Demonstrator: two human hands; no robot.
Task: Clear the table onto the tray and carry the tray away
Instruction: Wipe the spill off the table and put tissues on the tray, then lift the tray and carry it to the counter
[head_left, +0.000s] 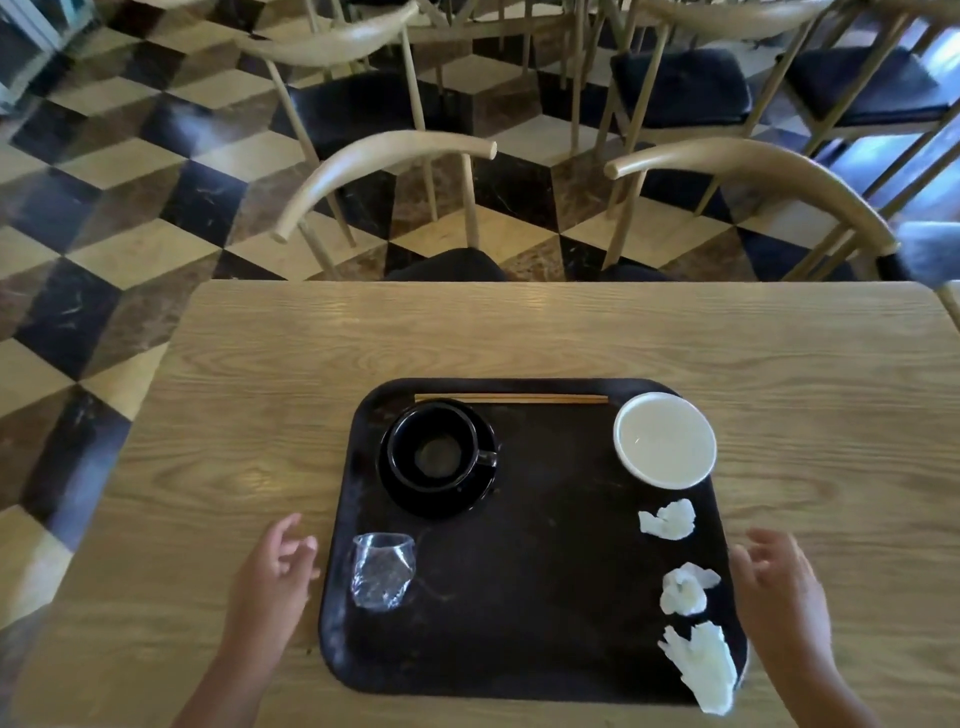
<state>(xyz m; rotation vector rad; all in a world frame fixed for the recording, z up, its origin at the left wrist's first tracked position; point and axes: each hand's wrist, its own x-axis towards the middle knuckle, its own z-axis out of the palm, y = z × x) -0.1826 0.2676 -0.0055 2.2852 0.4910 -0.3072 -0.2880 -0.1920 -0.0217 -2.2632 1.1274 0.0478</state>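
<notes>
A black tray (545, 597) lies on the wooden table (260, 405). On it stand a black cup on a black saucer (439, 457) at the back left and a white bowl (665, 440) at the back right. Chopsticks (511, 399) lie along the far rim. A crumpled clear plastic cup (382, 570) lies at the left, and three crumpled white napkins (667, 519) (684, 590) (704, 667) line the right side. My left hand (278, 569) hovers open just left of the tray. My right hand (779, 587) hovers open just off its right edge.
Two pale wooden chairs (384, 156) (753, 171) with dark seats are pushed in at the table's far side. More chairs stand behind them on a chequered floor (130, 208). The table's left edge is near my left arm.
</notes>
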